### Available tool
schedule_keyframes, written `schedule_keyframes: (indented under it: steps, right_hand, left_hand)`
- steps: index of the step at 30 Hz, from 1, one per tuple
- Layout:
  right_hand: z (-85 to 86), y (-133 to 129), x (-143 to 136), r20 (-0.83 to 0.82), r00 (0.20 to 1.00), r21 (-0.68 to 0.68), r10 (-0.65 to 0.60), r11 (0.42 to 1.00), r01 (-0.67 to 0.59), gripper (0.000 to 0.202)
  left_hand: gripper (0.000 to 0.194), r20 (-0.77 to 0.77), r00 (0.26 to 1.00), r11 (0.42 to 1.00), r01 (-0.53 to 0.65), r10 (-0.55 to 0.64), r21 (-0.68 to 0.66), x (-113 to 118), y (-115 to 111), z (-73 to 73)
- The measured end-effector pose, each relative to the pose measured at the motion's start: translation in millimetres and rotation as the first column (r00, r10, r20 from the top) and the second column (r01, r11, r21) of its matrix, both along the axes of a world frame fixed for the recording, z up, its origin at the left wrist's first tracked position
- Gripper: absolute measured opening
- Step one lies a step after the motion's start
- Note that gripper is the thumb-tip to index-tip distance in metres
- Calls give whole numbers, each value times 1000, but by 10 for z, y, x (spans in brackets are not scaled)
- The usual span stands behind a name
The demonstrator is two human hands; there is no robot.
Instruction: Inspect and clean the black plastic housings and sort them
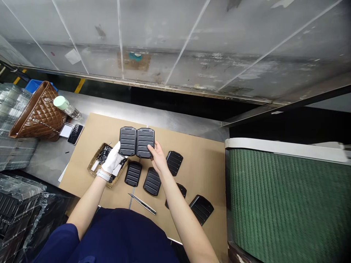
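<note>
bare cardboard point(204, 164) right of ribbed covers point(152, 181), basket point(94, 165) crowding left

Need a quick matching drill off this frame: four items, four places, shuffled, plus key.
Items:
1. Brown quilted leather handbag
2. Long flat metal tweezers
3. Green ribbed conveyor belt
4. Two black ribbed plastic covers side by side

Places:
A. Right edge of the view
B. Held up between the gloved left hand and bare right hand
C. Far left of the metal table
D. On the cardboard sheet, nearest the person

Pairs: 1-C, 2-D, 3-A, 4-B
</note>
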State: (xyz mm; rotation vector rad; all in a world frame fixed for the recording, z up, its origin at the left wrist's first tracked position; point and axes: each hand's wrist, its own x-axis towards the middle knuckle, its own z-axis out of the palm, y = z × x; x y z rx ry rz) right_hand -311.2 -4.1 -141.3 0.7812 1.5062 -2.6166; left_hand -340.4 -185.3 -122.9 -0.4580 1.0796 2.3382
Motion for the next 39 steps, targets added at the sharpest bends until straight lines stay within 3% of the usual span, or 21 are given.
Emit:
schedule_keyframes:
  steps: [14,22,26,31,35,39]
  right_hand:
    - [-114,-21,69,18,1000,-16,0,1000,0,57]
    - [-570,172,228,150,975,94,-165,984,152,50]
    - [-702,277,516,216,969,85,-122,991,105,40]
    - [-718,-67,933,262,965,11,9,1000,-12,37]
    - [-781,-396,1148,299,954,46,-10,999,-4,35]
    - [-852,-520,1158,322,947,98,-20,995,-12,36]
  left_hand:
    - [50,51,998,999,29,-31,38,11,-1,-53]
    - [47,58,998,998,-37,40,-59,104,-107,-98]
    - [45,52,993,988,-104,110,-115,232,-331,-56]
    - [43,57,986,976,-148,159,-159,442,-656,-148]
    - [40,56,978,964,-187,200,-188,570,-780,-201]
    - [44,43,980,957,-179,194,-228,626,-794,-184]
